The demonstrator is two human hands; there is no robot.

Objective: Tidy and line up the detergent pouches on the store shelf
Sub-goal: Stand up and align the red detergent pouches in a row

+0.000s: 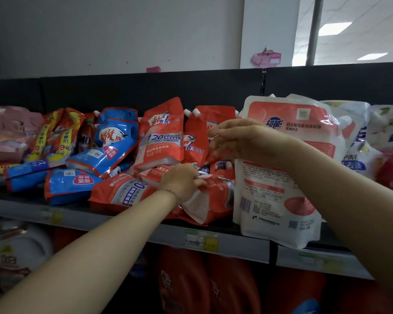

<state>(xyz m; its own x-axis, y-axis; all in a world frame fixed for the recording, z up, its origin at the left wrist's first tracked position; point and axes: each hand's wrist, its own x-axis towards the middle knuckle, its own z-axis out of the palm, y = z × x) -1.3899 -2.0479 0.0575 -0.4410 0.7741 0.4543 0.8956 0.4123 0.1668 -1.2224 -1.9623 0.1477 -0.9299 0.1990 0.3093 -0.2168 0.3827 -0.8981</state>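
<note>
Here, at frame centre, the left hand [182, 182] grips the crumpled top of a glossy red plastic detergent pouch [213, 200] lying on the grey metal shelf [82, 216]. Behind it, the right hand [243, 141] hangs with fingers loosely spread before upright red pouches [161, 137].

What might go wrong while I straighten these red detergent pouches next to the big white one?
The big white pouch overhangs the shelf edge right beside your right forearm; a nudge could knock it off. Your left hand grips a flat red pouch at the front of the heap; tugging it may topple the upright red pouch leaning behind.
</note>
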